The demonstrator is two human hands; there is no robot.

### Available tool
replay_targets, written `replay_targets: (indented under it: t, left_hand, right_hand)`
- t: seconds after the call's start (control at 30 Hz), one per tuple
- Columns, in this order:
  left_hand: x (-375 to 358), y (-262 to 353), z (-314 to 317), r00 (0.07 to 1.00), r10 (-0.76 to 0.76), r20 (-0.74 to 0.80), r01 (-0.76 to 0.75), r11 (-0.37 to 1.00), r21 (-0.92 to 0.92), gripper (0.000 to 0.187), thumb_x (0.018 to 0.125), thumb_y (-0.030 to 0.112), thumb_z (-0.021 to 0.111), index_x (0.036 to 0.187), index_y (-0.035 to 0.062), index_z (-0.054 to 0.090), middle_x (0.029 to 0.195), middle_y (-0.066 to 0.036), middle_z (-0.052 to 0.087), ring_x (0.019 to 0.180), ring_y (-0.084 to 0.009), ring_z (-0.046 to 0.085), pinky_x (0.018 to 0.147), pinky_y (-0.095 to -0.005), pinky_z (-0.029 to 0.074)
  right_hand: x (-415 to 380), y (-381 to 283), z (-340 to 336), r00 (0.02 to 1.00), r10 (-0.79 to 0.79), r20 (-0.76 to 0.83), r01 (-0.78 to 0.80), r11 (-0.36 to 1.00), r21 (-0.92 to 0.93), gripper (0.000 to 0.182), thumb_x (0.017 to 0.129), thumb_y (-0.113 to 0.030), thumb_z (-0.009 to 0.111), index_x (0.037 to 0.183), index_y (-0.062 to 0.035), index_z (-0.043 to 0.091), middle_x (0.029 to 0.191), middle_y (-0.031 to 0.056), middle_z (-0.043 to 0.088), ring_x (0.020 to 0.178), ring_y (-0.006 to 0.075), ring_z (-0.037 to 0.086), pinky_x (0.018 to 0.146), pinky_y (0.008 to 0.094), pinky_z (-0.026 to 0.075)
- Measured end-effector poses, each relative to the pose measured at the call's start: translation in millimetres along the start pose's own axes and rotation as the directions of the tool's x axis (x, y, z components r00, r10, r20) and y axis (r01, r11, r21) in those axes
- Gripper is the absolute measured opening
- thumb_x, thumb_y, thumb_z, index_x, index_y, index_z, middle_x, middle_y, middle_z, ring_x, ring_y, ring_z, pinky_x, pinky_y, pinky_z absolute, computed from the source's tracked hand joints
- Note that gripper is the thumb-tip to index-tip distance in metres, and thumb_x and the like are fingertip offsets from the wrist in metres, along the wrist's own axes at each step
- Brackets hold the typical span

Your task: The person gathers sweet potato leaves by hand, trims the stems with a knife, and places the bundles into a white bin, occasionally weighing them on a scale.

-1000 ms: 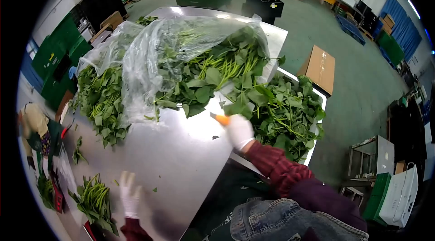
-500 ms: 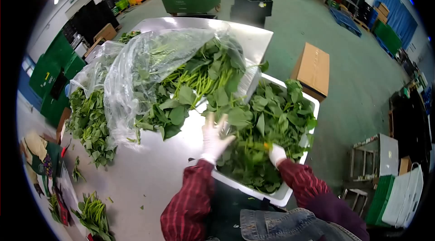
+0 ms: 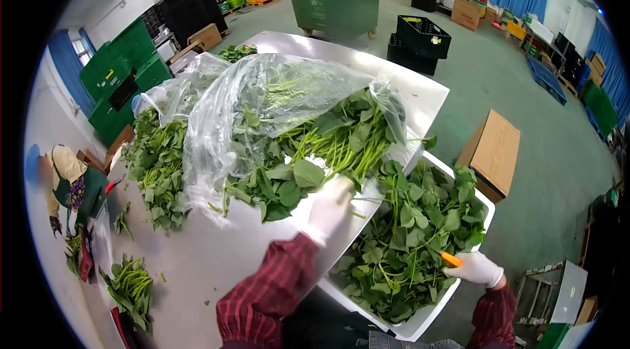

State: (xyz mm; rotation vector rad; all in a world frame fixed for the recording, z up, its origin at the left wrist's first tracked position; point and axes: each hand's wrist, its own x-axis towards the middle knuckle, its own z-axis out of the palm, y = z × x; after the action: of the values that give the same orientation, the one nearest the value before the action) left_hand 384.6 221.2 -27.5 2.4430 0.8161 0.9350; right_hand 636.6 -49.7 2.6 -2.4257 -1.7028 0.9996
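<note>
My left hand [image 3: 333,208], in a white glove, is at the cut stems of a pile of leafy greens [image 3: 351,142] on the metal table. Its fingers are blurred and partly turned away, so their grip does not show. The greens spill from a clear plastic bag [image 3: 216,113]. Over the right edge of a white foam box [image 3: 487,221], my right hand [image 3: 479,269], also gloved, is closed on a small orange tool [image 3: 451,259]; its kind cannot be made out. Loose leafy greens [image 3: 407,237] fill the box.
The metal table [image 3: 216,257] carries another heap of greens [image 3: 157,172] and a bunch [image 3: 130,290] near its left edge. A co-worker [image 3: 69,175] stands at far left. Beyond the box are a cardboard carton [image 3: 495,152], black crates [image 3: 420,41] and a green wheeled bin [image 3: 335,4].
My left hand has moved from above the box's left edge to the stems on the table. My right hand has drawn out of the greens to the box's right edge. The view has shifted.
</note>
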Motion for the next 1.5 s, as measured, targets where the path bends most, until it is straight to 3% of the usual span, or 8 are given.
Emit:
replay_targets:
  t: [0.1,0.33,0.63,0.7,1.07,1.27,1.37,1.5]
  left_hand:
    - [42,-78,17,0.985,-0.172,-0.023,0.169,0.981,-0.092,0.037,0.075,0.014,0.064,0.110,0.0033,0.059,0.120,-0.015,0.054,0.103,-0.0319,0.055,0.090,-0.0346,0.045]
    - [111,-113,30,0.940,-0.301,0.158,0.194,0.855,0.480,0.073,0.069,0.049,0.067,0.135,0.0300,0.040,0.129,-0.021,0.045,0.121,-0.0372,0.042,0.099,-0.0422,0.037]
    - [89,-91,43,0.881,-0.310,0.358,0.443,0.807,-0.390,0.071,0.069,0.016,0.070,0.134,0.0092,0.041,0.118,-0.019,0.056,0.095,-0.0230,0.060,0.083,-0.0285,0.047]
    - [65,-64,55,0.898,-0.319,0.304,0.424,0.442,-0.790,0.065,0.071,-0.004,0.063,0.132,-0.0028,0.040,0.119,-0.010,0.056,0.097,-0.0124,0.056,0.085,-0.0234,0.045]
    - [-67,81,-80,0.893,-0.445,-0.072,0.345,0.777,-0.527,0.064,0.069,0.000,0.065,0.130,-0.0003,0.044,0.125,-0.012,0.051,0.113,-0.0177,0.049,0.097,-0.0291,0.037]
    - [-90,79,-135,0.678,-0.635,-0.371,0.142,0.608,-0.781,0.066,0.076,-0.010,0.051,0.138,-0.0040,0.029,0.121,-0.013,0.053,0.104,-0.0176,0.055,0.090,-0.0279,0.043]
    - [-110,14,-151,0.704,-0.655,-0.275,0.287,0.616,-0.734,0.073,0.080,0.006,0.065,0.142,0.0066,0.027,0.123,-0.009,0.052,0.102,-0.0127,0.052,0.085,-0.0238,0.043]
    - [-194,-44,-196,0.672,-0.671,-0.313,0.711,0.703,0.019,0.062,0.074,0.021,0.071,0.130,0.0112,0.047,0.122,-0.019,0.051,0.113,-0.0291,0.050,0.094,-0.0331,0.040]
  right_hand:
    - [32,-75,-9,0.992,0.121,-0.028,-0.029,0.447,0.894,0.021,0.084,-0.024,0.063,0.084,-0.0031,0.063,0.056,-0.0051,0.048,0.046,0.0025,0.038,0.043,0.0191,0.029]
    - [235,-160,3,0.775,0.202,-0.599,0.226,0.796,0.562,0.045,0.079,-0.042,0.064,0.078,0.0028,0.061,0.055,0.0107,0.058,0.051,0.0198,0.060,0.050,0.0321,0.046]
    - [250,-155,2,0.923,0.263,-0.282,0.264,0.100,0.959,0.035,0.081,-0.029,0.069,0.059,-0.0088,0.051,0.047,-0.0019,0.043,0.038,0.0086,0.036,0.040,0.0246,0.029]
    - [224,-145,3,0.935,0.232,-0.269,0.249,0.112,0.962,0.036,0.082,-0.029,0.068,0.056,-0.0093,0.051,0.047,-0.0021,0.043,0.040,0.0087,0.037,0.042,0.0241,0.029]
    - [51,-227,14,0.958,0.116,-0.264,0.247,0.141,0.959,0.020,0.082,-0.017,0.067,0.072,-0.0069,0.053,0.056,-0.0068,0.045,0.043,0.0015,0.037,0.039,0.0196,0.028]
    - [73,-295,-3,0.926,-0.322,-0.197,0.296,0.294,0.909,0.030,0.080,-0.030,0.069,0.079,-0.0022,0.059,0.061,-0.0062,0.052,0.049,0.0055,0.043,0.046,0.0224,0.037]
    - [158,-291,25,0.897,-0.322,-0.302,0.423,0.428,0.799,0.035,0.082,-0.038,0.065,0.075,-0.0043,0.058,0.055,-0.0021,0.051,0.038,0.0075,0.042,0.038,0.0234,0.036]
    - [191,-238,32,0.843,-0.047,-0.536,0.360,0.790,0.497,0.041,0.088,-0.040,0.057,0.082,0.0003,0.055,0.060,0.0073,0.055,0.047,0.0188,0.051,0.047,0.0321,0.042]
